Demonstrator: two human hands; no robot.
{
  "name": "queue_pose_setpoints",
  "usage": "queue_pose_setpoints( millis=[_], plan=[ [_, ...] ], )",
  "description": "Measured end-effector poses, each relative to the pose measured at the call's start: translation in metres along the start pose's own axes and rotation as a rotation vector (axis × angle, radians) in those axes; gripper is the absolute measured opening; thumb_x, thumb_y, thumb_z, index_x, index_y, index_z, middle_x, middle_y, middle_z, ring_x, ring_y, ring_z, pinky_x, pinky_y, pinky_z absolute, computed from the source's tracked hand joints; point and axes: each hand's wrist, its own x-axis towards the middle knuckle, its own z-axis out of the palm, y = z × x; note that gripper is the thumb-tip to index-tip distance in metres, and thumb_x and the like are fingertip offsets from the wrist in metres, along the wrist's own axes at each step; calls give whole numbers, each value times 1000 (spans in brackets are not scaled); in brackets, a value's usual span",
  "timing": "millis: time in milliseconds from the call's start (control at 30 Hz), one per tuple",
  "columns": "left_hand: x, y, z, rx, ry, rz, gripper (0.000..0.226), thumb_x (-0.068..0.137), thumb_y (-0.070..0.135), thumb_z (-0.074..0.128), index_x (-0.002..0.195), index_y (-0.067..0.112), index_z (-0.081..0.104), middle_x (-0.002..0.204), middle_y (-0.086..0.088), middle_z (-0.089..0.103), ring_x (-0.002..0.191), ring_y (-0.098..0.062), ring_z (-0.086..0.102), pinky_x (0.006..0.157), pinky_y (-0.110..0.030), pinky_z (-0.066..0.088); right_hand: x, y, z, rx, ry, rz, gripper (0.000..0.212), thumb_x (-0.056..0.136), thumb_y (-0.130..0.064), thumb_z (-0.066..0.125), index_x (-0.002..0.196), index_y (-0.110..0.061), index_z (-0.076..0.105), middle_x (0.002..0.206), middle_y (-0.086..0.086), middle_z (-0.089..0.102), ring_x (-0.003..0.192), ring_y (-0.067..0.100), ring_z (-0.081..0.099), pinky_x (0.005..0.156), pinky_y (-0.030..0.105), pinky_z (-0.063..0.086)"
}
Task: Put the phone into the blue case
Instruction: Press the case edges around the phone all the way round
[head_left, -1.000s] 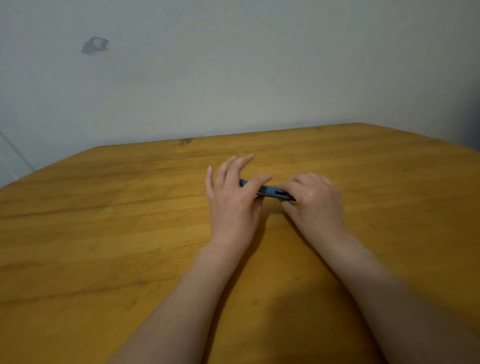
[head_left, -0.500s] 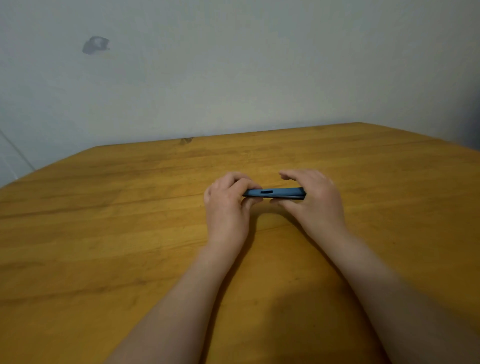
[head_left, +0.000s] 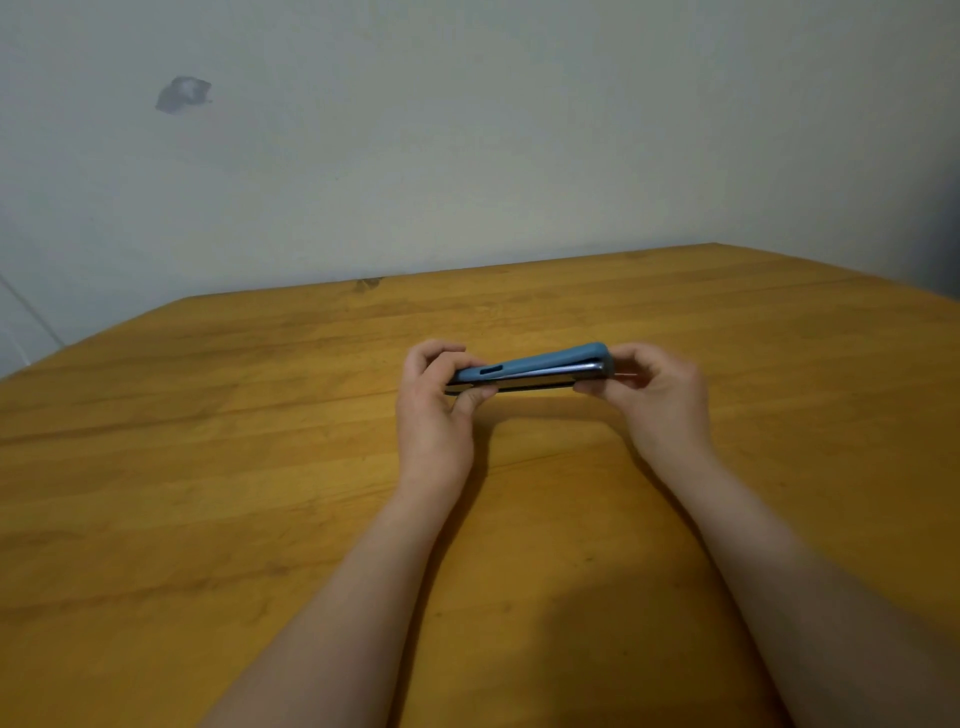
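Wooden planks of the table (head_left: 260, 467) run bare beneath us, with a pale wall (head_left: 467, 130) behind and a grey scuff (head_left: 183, 100) high on its left. Above the table, at its middle, we hold the phone (head_left: 540, 382) and the blue case (head_left: 530, 362) together, clear of the wood, their long axis running left to right between our hands. Our left hand (head_left: 434, 410) pinches the left end, thumb underneath and fingers curled over the top, where case and phone look pressed together. Moving right, the case lifts away from the phone's silvery edge in a thin wedge, widest at the right end, where our right hand (head_left: 660, 395) grips with fingertips closed on it. We judge that this right end is the part not yet seated, and the right hand sits right on it. The screen, the far long edge and the far corners are hidden from us.
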Motion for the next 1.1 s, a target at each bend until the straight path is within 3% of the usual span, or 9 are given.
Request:
queue_pose_setpoints(
  millis=[133,267,367,467,567,700,867,967,1100],
  plan=[
    [2,-1,1,38,18,-49,27,76,1,75,92,19,65,113,3,53,114,-21,51,102,-28,38,-2,-9,5,-77,45,-120,43,69,-7,82,75,-44,63,74,-25,65,73,-11,61,67,3,42],
    [1,-2,2,111,40,-43,26,76,3,76,98,12,67,117,-4,58,114,-24,49,98,-22,32,-6,-16,9,-150,35,-230,25,73,-5,79,87,-24,69,82,-18,61,80,-11,57,73,5,43],
    [2,1,2,177,46,-3,29,75,10,78,102,13,68,120,-4,60,116,-25,48,106,-43,35,-7,-18,11,-183,49,-249,20,74,-5,78,89,-15,71,82,-11,62,80,-13,55,72,3,40],
    [1,12,3,193,-6,101,34,77,15,78,109,19,68,121,1,60,118,-16,46,110,-61,26,-7,-20,12,-235,49,-287,18,73,-3,79,87,-10,71,83,-3,64,76,-2,55,70,5,41],
    [-2,24,7,173,-72,200,35,79,20,76,113,21,68,118,5,63,118,-16,53,117,-58,11,-9,-22,14,-261,51,-323,17,72,-1,79,86,-6,71,83,5,68,77,12,59,70,19,49],
    [-3,32,8,118,-110,204,26,83,15,73,107,21,66,105,9,68,104,-12,58,118,-52,16,-10,-25,15,-287,35,-347,18,72,3,77,88,-3,72,85,8,69,78,19,63,71,35,55],
    [-4,33,6,68,-104,219,21,81,4,72,99,13,67,92,12,61,90,-7,54,97,-58,43,-11,-24,13,-309,3,-411,21,73,-1,80,94,-4,74,89,8,72,82,18,66,74,35,57],
    [-3,34,6,63,-81,231,20,79,2,71,97,12,67,90,10,60,87,-9,53,91,-60,45,-10,-26,12,-214,-14,-391,28,74,-8,82,100,-6,72,98,3,68,85,15,66,77,26,56],
    [-4,32,6,109,-85,245,20,80,3,71,98,11,66,90,6,62,87,-16,56,90,-57,46,-10,-29,9,-193,-13,-373,20,75,-12,82,88,-7,68,88,-1,62,80,12,62,74,18,52]
  ],
)
